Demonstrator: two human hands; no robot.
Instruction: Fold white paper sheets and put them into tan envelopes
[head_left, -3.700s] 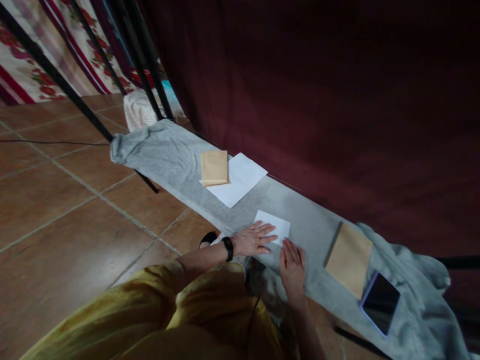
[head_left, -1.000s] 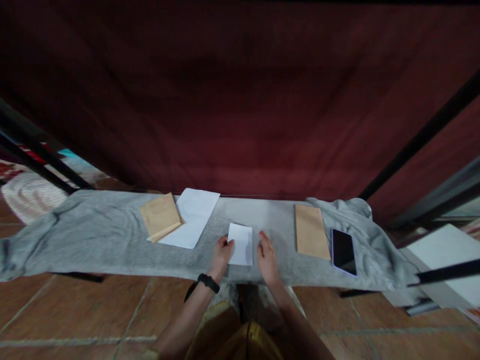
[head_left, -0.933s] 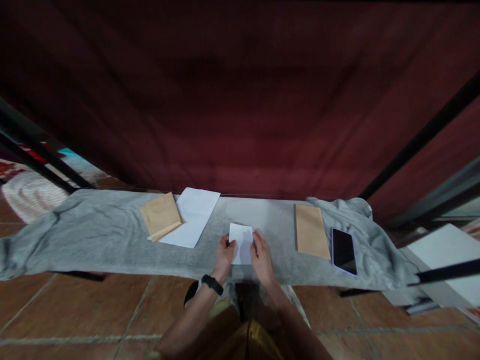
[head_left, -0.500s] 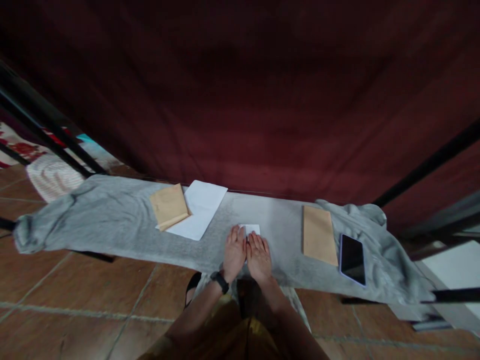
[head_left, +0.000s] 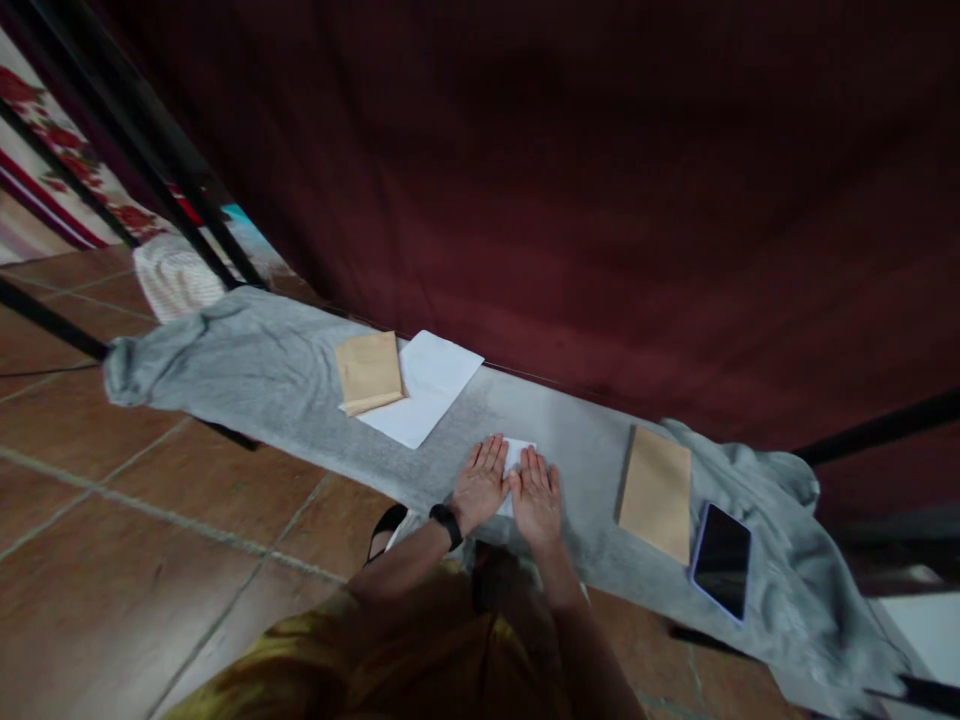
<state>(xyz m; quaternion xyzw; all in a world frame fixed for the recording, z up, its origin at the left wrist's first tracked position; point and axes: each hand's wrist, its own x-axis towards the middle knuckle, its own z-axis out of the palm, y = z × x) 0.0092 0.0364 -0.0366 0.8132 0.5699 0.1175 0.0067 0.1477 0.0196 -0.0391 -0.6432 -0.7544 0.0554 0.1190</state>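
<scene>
A small piece of folded white paper (head_left: pixel 514 455) lies on the grey cloth (head_left: pixel 577 420), partly hidden under my hands. My left hand (head_left: pixel 481 482), with a dark watch on its wrist, rests flat on the paper's left side, fingers stretched forward. On the right side my right hand (head_left: pixel 536 497) lies flat as well, its fingers out and its thumb close to the left hand. Neither hand grips anything. Left of them is a larger white sheet (head_left: pixel 439 385), partly covered by a folded brown paper piece (head_left: pixel 371 370).
To the right lie a brown envelope-like rectangle (head_left: pixel 658 490) and a phone (head_left: pixel 722 560) in a light purple case. A dark red curtain (head_left: pixel 570 220) hangs behind the cloth-covered narrow surface. Black metal bars (head_left: pixel 885 425) stand at both sides, above a tiled floor (head_left: pixel 247 540).
The view has turned, so the surface now slopes down to the right. My hands have shifted on the white paper, and the left one lies more angled with its fingers pointing up-right.
</scene>
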